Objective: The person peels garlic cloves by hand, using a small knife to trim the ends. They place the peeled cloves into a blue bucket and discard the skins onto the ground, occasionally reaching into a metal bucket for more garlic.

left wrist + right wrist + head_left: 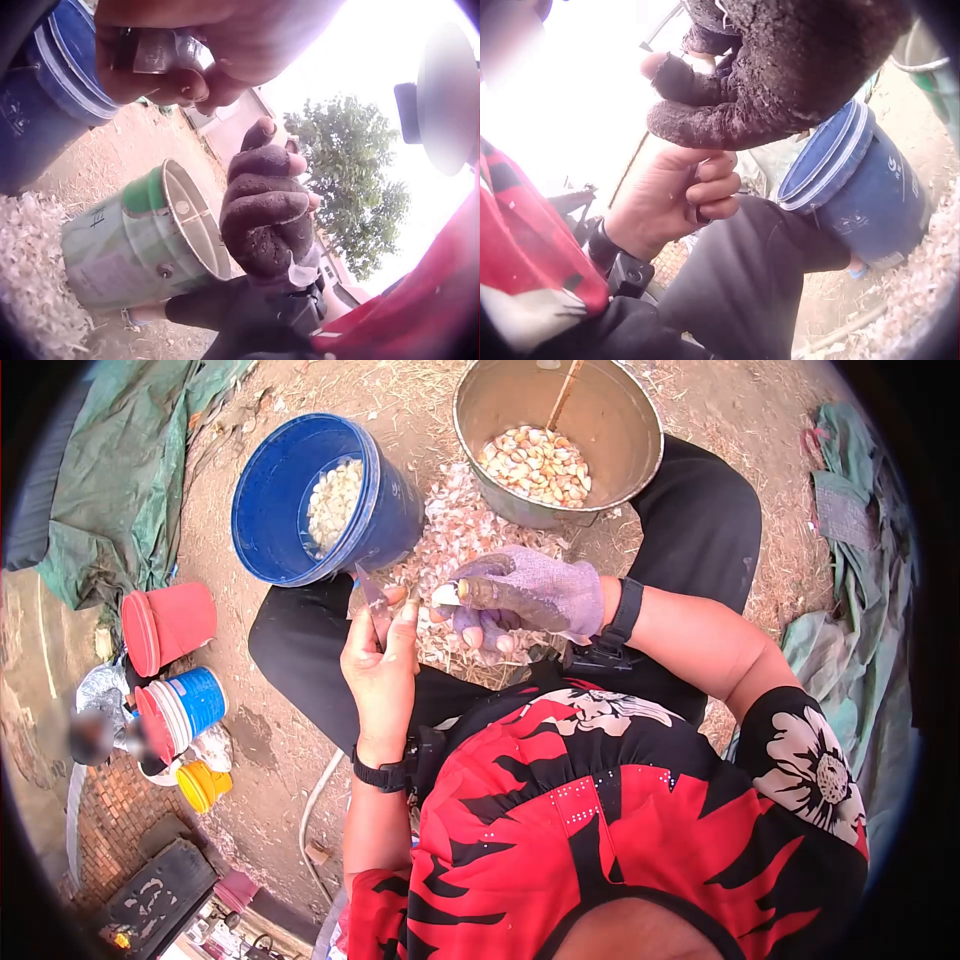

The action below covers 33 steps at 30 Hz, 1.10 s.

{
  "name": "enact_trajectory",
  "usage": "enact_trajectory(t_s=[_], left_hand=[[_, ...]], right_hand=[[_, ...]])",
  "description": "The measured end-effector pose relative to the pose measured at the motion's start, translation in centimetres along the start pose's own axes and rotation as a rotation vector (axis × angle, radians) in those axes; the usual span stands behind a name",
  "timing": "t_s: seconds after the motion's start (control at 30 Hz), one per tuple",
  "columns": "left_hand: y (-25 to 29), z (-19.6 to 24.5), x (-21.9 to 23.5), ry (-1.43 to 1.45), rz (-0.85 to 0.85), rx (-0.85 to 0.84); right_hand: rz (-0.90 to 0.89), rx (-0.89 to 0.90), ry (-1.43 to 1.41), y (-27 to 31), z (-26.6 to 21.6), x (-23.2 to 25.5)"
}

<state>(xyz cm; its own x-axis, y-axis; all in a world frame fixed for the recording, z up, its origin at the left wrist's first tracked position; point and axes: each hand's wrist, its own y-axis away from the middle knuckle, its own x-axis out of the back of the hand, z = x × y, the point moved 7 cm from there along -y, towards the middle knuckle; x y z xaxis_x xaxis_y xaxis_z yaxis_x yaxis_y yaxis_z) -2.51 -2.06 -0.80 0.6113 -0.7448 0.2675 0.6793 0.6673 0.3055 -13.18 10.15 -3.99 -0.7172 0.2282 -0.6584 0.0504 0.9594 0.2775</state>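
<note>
My bare left hand [385, 655] grips a small knife [371, 590], its blade pointing up and away from me. In the left wrist view, the flat of the metal blade [154, 51] shows between the curled fingers. Opposite it, my right hand [525, 595] wears a purple glove with a dark, worn palm. Its thumb and fingers pinch a pale garlic clove [445, 594]. Both hands are close together over my lap, with the left fingertips right by the clove. The gloved fingers [266, 199] are curled in the left wrist view.
Ahead stand a blue bucket [250, 510] with peeled cloves [335, 505] and a larger bucket [610, 410] with unpeeled cloves [540, 465] and a stick. Garlic skins [460, 520] cover the ground between my legs. Red [180, 622], blue [197, 700] and yellow [203, 787] pails lie left.
</note>
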Motion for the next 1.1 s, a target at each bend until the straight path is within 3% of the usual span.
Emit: enact_trajectory(t_s=[0.07, 0.13, 0.2, 0.3, 0.43, 0.5, 0.63, 0.77, 0.9, 1.0, 1.07, 1.1], left_hand=[[0.1, 0.7, 0.0, 0.061, -0.053, -0.042], [0.7, 2.0, -1.2, 0.230, -0.184, -0.037], [1.4, 2.7, -2.3, 0.209, -0.245, -0.054], [1.9, 3.0, -3.1, 0.088, -0.127, -0.073], [2.5, 3.0, -2.9, 0.092, -0.097, -0.127], [2.6, 3.4, -2.9, 0.087, -0.077, -0.142], [2.2, 3.7, -1.5, 0.095, -0.019, -0.153], [1.5, 4.2, 0.3, 0.010, 0.071, -0.173], [-1.7, 5.4, 3.2, -0.054, 0.112, -0.260], [-6.4, 6.6, 6.3, -0.133, 0.256, -0.317], [-10.3, 6.8, 8.2, -0.438, 0.353, -0.479], [-11.0, 6.8, 8.5, -0.480, 0.400, -0.404]], right_hand=[[-0.062, 0.031, -0.191, -0.4, 0.7, 0.3], [-0.063, 0.071, -0.166, -0.2, -0.2, 0.1], [-0.067, 0.082, -0.165, 0.1, -0.7, -0.2], [-0.101, 0.122, -0.178, 0.2, -0.6, -0.1], [-0.104, 0.144, -0.188, 0.2, -0.3, 0.4], [-0.047, 0.090, -0.171, -0.1, 0.3, 1.2], [0.032, 0.193, -0.227, -0.3, -0.4, 1.9], [0.130, 0.176, -0.211, -0.9, -0.5, 2.7], [0.252, 0.137, -0.056, -1.1, -0.1, 2.7], [0.249, 0.118, 0.017, -2.0, 0.8, 3.3], [0.237, 0.106, 0.017, -2.4, 1.3, 3.6], [0.250, 0.113, 0.021, -2.5, 1.5, 3.6]])
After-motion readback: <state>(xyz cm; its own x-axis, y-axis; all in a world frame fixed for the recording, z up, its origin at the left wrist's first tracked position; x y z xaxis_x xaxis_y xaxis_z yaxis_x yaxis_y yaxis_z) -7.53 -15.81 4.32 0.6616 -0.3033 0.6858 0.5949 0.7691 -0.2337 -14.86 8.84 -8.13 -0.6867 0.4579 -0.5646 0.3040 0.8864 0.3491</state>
